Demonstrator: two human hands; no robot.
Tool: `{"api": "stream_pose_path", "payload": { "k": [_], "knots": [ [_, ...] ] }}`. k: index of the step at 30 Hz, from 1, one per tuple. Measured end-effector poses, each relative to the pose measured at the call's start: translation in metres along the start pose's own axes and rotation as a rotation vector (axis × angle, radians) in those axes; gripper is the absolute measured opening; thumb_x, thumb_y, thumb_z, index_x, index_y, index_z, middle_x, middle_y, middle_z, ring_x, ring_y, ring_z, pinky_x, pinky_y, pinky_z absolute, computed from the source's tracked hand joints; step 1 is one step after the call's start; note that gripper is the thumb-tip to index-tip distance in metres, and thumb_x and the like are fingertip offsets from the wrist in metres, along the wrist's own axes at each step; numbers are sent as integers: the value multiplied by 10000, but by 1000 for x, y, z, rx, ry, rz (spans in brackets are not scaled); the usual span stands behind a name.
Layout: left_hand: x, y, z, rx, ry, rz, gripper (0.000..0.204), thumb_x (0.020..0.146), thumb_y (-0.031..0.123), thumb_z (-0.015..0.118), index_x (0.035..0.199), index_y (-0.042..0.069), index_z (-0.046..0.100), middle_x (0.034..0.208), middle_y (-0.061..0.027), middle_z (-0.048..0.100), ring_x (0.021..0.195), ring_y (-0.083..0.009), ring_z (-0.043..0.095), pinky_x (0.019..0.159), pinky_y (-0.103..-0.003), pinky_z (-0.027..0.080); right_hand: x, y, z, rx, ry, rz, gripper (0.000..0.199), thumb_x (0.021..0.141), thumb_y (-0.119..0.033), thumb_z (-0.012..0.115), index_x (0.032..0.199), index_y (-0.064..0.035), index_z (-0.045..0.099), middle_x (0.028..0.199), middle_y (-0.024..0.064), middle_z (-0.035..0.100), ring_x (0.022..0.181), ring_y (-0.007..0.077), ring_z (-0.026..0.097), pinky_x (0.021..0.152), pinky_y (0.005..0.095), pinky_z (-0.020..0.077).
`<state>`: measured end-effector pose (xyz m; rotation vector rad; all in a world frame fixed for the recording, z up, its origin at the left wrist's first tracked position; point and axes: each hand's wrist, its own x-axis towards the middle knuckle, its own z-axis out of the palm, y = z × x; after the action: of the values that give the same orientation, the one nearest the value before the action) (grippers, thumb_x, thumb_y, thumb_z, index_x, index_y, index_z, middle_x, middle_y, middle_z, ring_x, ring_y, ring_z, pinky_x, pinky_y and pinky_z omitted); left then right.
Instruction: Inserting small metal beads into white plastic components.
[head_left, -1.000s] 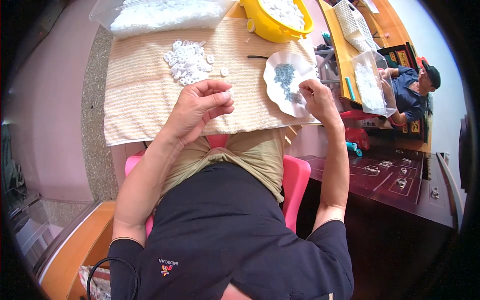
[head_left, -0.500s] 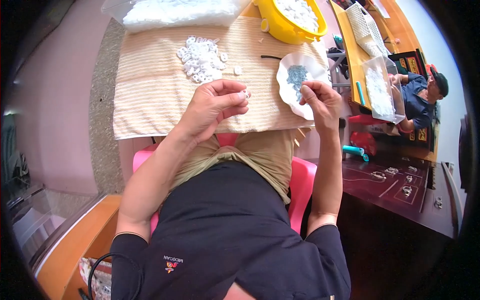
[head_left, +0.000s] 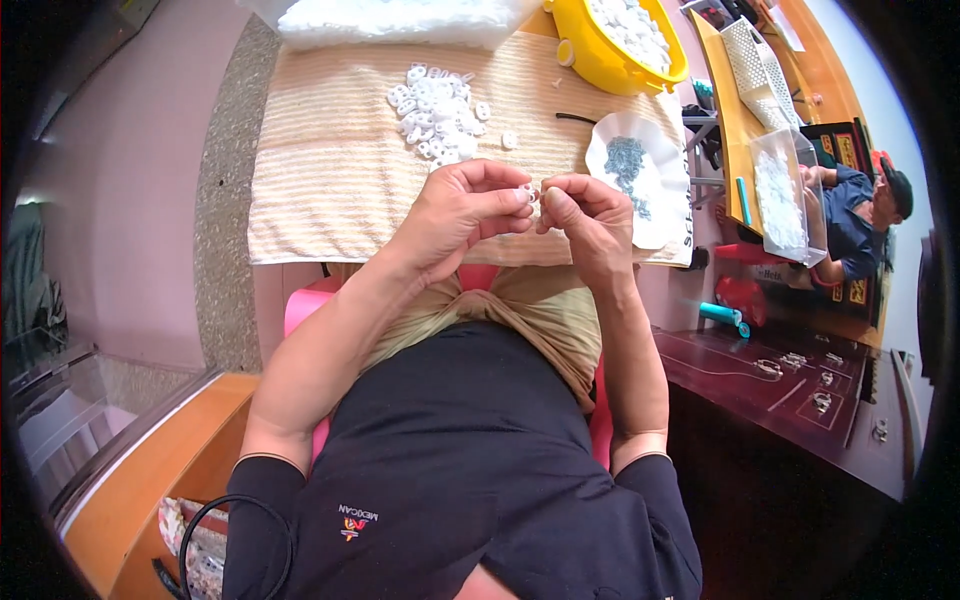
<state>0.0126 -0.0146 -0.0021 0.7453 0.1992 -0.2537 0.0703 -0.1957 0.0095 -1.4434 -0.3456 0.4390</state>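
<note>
My left hand [head_left: 462,212] pinches a small white plastic part [head_left: 533,195] between thumb and fingertips. Right beside it, the fingertips of my right hand [head_left: 594,222] are pressed together at the part's edge; whatever they hold is too small to make out. Beyond my left hand, a pile of similar white parts [head_left: 436,112] lies on a striped towel [head_left: 315,160], with one loose white part [head_left: 509,140] to its right. A white wavy-rimmed dish [head_left: 672,185] beside my right hand holds many tiny grey-blue pieces [head_left: 625,162].
A yellow tub [head_left: 592,68] full of white parts stands at the far right of the towel. At the far edge is a clear bin [head_left: 520,22] of white pieces. A thin black stick [head_left: 575,117] lies near the dish. Another person [head_left: 855,215] sits at right by a clear bin.
My right hand has moved left from the dish to meet the white part in my left hand. The whole view has shifted slightly, so the table appears further right.
</note>
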Motion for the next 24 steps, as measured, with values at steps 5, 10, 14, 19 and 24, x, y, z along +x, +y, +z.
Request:
{"api": "stream_pose_path", "payload": {
  "k": [5,10,14,19,24],
  "knots": [
    [-1,1,1,6,2,6,187,865,65,656,1035,-4,618,915,-66,646,809,-132,636,756,-277,564,-1,5,4,39,15,-21,147,886,-73,652,984,37,653,823,58,663,661,109,610,621,231,517],
    [-1,-1,2,0,-19,11,180,864,60,655,1028,-7,622,910,-67,650,808,-135,640,760,-273,562,-3,10,4,66,42,2,145,887,-72,651,982,38,651,836,66,667,661,112,614,618,231,519],
    [-1,-2,1,2,-21,11,182,865,57,653,1032,-10,620,908,-71,649,809,-140,642,757,-273,563,-3,11,5,108,43,5,145,888,-68,648,985,40,649,843,82,673,667,122,627,618,239,539],
    [-1,-2,2,-1,-9,16,189,868,58,650,1039,-14,615,904,-77,649,803,-145,645,758,-277,567,-3,13,6,181,56,17,139,884,-63,650,979,39,649,844,100,678,671,135,640,627,258,562],
    [-1,1,4,-42,10,16,164,865,12,631,1012,-55,601,894,-107,640,792,-169,652,746,-287,577,-2,18,4,321,52,50,127,875,-51,654,968,36,648,843,112,678,662,148,641,626,271,568]
  ]
}}
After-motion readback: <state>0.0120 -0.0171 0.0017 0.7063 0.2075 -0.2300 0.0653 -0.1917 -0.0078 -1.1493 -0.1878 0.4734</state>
